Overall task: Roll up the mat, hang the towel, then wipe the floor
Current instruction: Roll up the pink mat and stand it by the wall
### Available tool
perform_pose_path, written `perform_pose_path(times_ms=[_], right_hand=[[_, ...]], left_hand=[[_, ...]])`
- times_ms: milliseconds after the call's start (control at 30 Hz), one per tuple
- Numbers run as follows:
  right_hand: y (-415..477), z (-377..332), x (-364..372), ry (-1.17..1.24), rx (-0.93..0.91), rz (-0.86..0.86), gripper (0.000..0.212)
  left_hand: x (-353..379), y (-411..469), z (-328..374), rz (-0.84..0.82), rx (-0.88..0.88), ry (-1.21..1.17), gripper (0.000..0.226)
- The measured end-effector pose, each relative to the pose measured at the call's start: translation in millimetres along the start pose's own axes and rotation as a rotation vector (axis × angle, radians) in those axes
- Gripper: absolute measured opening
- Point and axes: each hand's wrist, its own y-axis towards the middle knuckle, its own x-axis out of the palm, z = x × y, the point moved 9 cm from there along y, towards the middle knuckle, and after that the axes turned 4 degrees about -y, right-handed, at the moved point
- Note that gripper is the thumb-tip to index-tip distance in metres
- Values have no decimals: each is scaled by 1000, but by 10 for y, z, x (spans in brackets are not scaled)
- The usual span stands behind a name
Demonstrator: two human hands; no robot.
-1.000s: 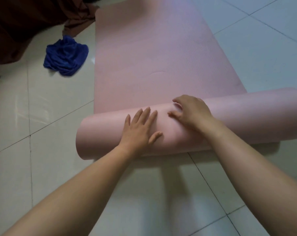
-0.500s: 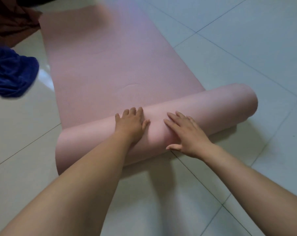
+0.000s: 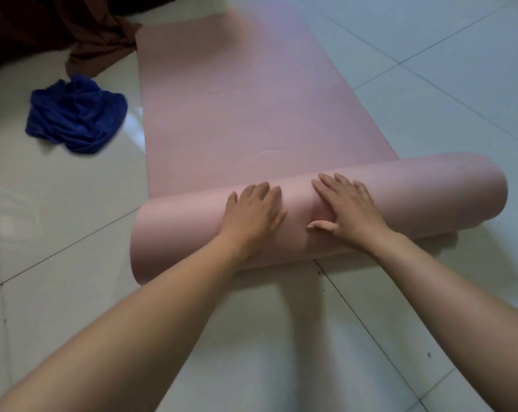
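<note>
A pink mat (image 3: 237, 99) lies on the tiled floor, its near end curled into a thick loose roll (image 3: 415, 194) across the middle of the view. My left hand (image 3: 253, 212) presses flat on top of the roll, fingers together and pointing away. My right hand (image 3: 345, 206) lies flat beside it, fingers spread, thumb on the roll's near face. Neither hand grips anything. A crumpled blue towel (image 3: 76, 120) sits on the floor left of the flat mat, apart from it.
Dark brown cloth (image 3: 73, 34) is heaped at the top left, touching the mat's far left corner. Pale glossy tiles (image 3: 445, 84) with dark grout lines stretch to the right of the mat and in front of the roll.
Both hands stay flat on the roll and have shifted on it; the right hand's fingers now reach further over the top. The camera view has swung, bringing the towel back into full view.
</note>
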Motion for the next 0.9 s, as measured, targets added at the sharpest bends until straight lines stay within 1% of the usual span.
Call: perform_pose_path(times_ms=[167, 267, 333, 433, 533, 633, 700, 800, 900], right_hand=[[344, 102, -96, 93, -94, 53, 81], [501, 126, -123, 129, -126, 60, 78], [598, 132, -123, 133, -132, 45, 77], [698, 143, -129, 157, -122, -7, 74], [703, 137, -159, 183, -126, -32, 73], [624, 115, -182, 160, -130, -5, 71], [581, 107, -185, 129, -115, 7, 71], [557, 124, -179, 73, -52, 12, 72], [547, 231, -209, 35, 85, 38, 71]], left_hand=[[40, 14, 64, -92, -136, 93, 68], [149, 24, 90, -225, -206, 151, 82], [158, 98, 100, -282, -216, 182, 86], [86, 252, 104, -340, -174, 189, 88], [-5, 313, 90, -367, -54, 200, 87], [-35, 255, 6, -411, 63, 201, 90], [-21, 219, -55, -439, 110, 212, 96], [21, 214, -75, -437, 110, 210, 103], [57, 253, -81, -410, 58, 198, 109]])
